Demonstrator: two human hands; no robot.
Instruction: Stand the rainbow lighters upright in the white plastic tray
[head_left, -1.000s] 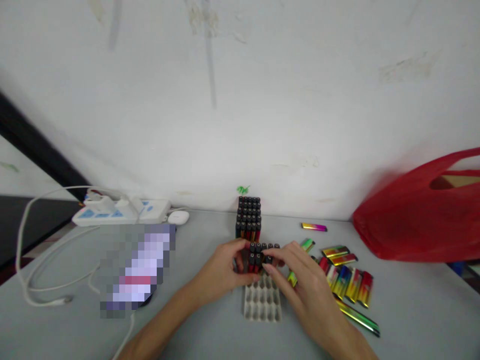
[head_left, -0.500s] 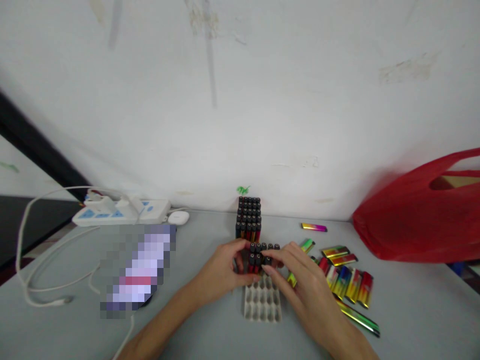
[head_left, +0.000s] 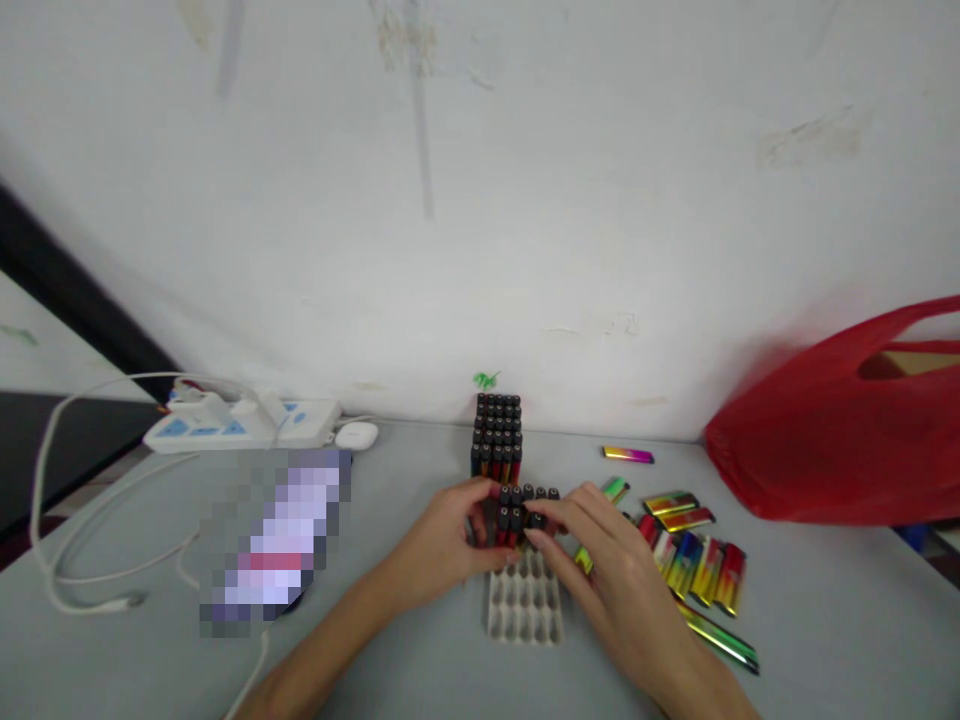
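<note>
A pale tray [head_left: 525, 625] with rows of small hollows lies between my hands. Black-capped sticks [head_left: 517, 495] stand upright in its far rows. My left hand [head_left: 450, 530] curves round their left side, thumb and fingers apart, touching the outer ones. With thumb and fingertips, my right hand [head_left: 607, 560] pinches a black-capped stick [head_left: 536, 521] in the nearer row. Behind the tray, a full block of the same black-capped sticks [head_left: 497, 440] stands upright near the wall. Several shiny coloured sticks [head_left: 705, 570] lie to the right of my right hand.
A red bag [head_left: 825, 430] rests at the right. On the left are a white power strip [head_left: 247, 425], a looping white cable [head_left: 45, 500], a blurred phone-like object [head_left: 285, 540] and a small white case [head_left: 357, 435]. One purple-yellow stick [head_left: 628, 455] lies by the wall.
</note>
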